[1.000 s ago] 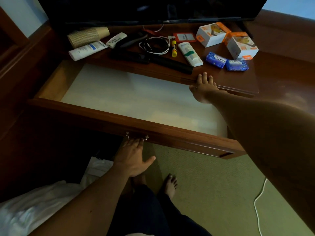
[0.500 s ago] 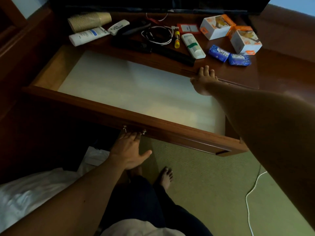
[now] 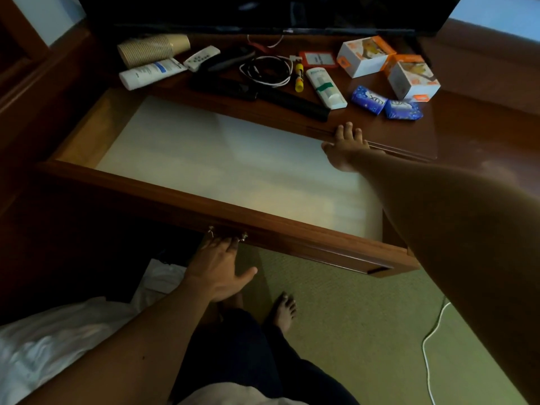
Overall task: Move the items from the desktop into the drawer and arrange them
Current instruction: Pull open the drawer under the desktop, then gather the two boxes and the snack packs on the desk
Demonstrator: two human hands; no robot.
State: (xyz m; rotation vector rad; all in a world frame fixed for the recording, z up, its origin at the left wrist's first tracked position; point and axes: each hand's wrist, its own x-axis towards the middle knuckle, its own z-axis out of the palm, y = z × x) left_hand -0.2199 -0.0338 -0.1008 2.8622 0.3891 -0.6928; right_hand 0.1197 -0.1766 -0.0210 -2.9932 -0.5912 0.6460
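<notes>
The wooden drawer stands pulled out, and its pale lined bottom holds nothing. My left hand reaches up under the drawer front with its fingertips hooked on the metal handle. My right hand grips the desktop edge, fingers on top. On the desktop lie a stack of paper cups, a white tube, a white remote, a coiled cable, a yellow marker, a white bottle, a long black object, two orange-white boxes and two blue soap packs.
A dark TV screen stands behind the items. White bedding lies at the lower left. My bare foot rests on green carpet below the drawer, and a white cord trails over the floor at the right.
Both hands hold their places at the handle and the desktop edge. The view has shifted slightly; the drawer looks about as far out as before.
</notes>
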